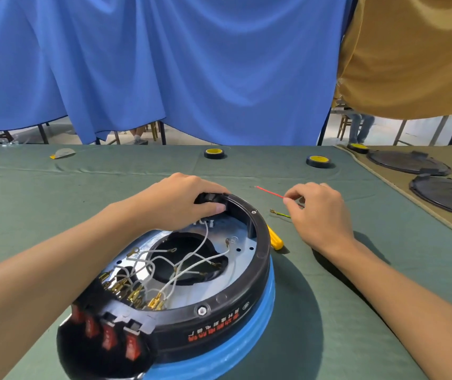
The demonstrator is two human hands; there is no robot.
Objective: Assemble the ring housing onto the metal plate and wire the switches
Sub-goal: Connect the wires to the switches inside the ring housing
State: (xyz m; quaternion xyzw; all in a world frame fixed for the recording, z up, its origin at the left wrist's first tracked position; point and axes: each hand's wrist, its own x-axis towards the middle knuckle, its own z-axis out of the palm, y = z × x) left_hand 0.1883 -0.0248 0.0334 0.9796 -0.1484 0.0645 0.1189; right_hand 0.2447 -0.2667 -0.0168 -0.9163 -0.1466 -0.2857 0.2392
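The black ring housing sits on the shiny metal plate, over a blue base. Several red rocker switches line its near side, with brass terminals and white wires behind them. My left hand grips the far rim of the housing, thumb inside. My right hand pinches a thin red wire just above the cloth, to the right of the housing. A green-yellow wire with a terminal lies beside it.
A yellow screwdriver handle lies against the housing's right side. Two black tape rolls stand at the back of the green cloth. Black round covers lie at the far right. A blue curtain hangs behind.
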